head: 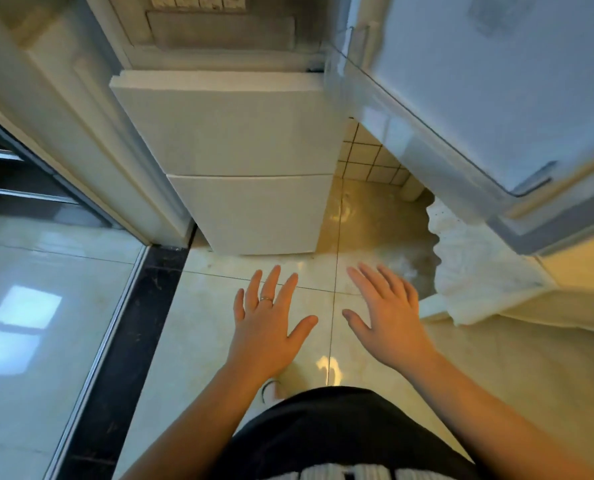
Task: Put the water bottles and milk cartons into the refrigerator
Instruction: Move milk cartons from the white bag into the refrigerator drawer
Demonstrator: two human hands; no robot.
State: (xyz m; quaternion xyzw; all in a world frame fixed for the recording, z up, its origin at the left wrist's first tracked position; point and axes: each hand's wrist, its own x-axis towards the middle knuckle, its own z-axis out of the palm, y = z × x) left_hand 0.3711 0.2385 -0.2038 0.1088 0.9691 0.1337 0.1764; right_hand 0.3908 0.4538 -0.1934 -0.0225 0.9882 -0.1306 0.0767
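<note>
Our left hand [264,327] & right hand [392,323]: fingers [270,282] spread straight, holding nothing. Beyond them, fridge [240,140] w/ lower drawers [254,209] shut; door [496,81] open up-right of them.

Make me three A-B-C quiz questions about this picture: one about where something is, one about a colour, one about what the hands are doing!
1. Where is the ring? A. left hand B. floor C. refrigerator door
2. What colour are the refrigerator's lower doors? A. red B. white C. black
3. What are the left hand and right hand doing? A. holding a bottle B. making fists C. spread open, empty
Answers: 1 A, it circles a left finger; 2 B, both closed fronts look white; 3 C, fingers straight, nothing held.
</note>
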